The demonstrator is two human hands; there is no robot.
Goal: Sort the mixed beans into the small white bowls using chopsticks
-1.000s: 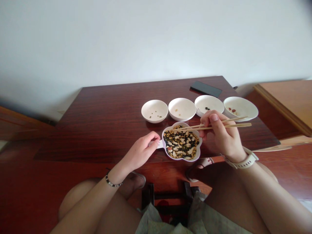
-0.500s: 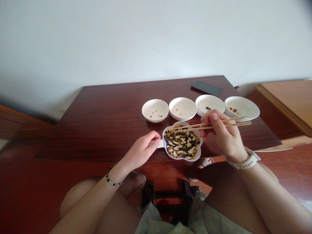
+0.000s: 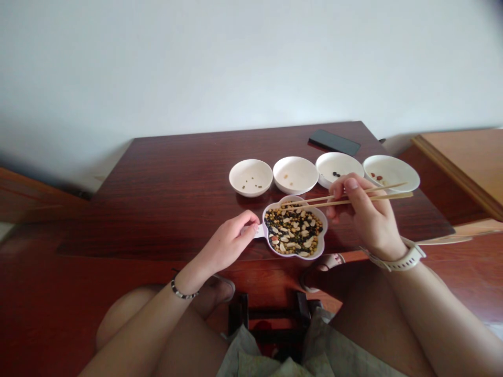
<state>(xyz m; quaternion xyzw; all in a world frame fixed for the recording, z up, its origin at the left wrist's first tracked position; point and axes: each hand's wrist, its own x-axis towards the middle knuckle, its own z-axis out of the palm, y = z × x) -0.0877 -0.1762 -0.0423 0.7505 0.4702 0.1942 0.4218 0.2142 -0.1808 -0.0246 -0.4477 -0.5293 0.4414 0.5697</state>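
My left hand (image 3: 233,238) is closed on the short handle of a white flower-shaped dish (image 3: 323,242) at the table's front edge. Mixed beans and peanuts (image 3: 293,230) fill the dish: dark, yellow and green ones with pale peanut halves. In my right hand (image 3: 361,209) is a pair of chopsticks (image 3: 314,203), their tips over the far left part of the mix. Whether the tips pinch a bean is too small to tell. Behind the dish stand white bowls in a row: one with green beans (image 3: 250,178), one with pale yellow beans (image 3: 295,175), one with black beans (image 3: 340,170).
A further white bowl (image 3: 404,175) at the row's right end holds a few reddish and pale pieces. Behind the bowls a dark phone (image 3: 334,142) lies on the brown table (image 3: 176,183). A wooden cabinet (image 3: 463,157) stands at right, and a wall rises behind.
My right hand has shifted slightly right and up with the chopsticks, whose tips are still over the beans. The left hand and dish have stayed practically in place.
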